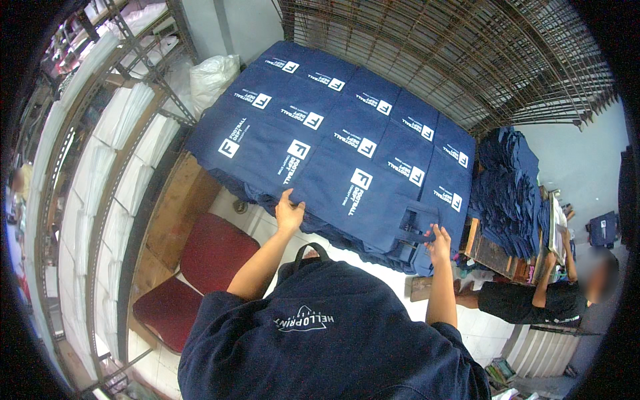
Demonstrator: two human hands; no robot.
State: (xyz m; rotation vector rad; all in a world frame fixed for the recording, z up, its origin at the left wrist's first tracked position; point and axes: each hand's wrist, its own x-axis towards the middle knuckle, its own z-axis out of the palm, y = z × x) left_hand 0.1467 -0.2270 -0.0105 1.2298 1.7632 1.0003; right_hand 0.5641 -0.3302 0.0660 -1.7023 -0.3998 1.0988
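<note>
Navy fabric bags with white printing [320, 137] lie spread in overlapping rows across a large table. One navy bag [333, 187] lies at the near edge, its handle [421, 235] toward the right. My left hand [290, 215] grips the near left part of this bag, fingertips on the cloth. At the other end, my right hand [438, 244] pinches the bag by its handle, fingers closed. The cloth between my hands lies over the other bags. More navy cloth hangs in layers along the table's near side.
To the left stand two dark red chairs [217, 253] and a rack of white stacks [100, 180]. Wire drying racks [467, 53] rise behind the table. At right are a pile of navy bags [507, 193] and a person in dark clothes [527, 300] working nearby.
</note>
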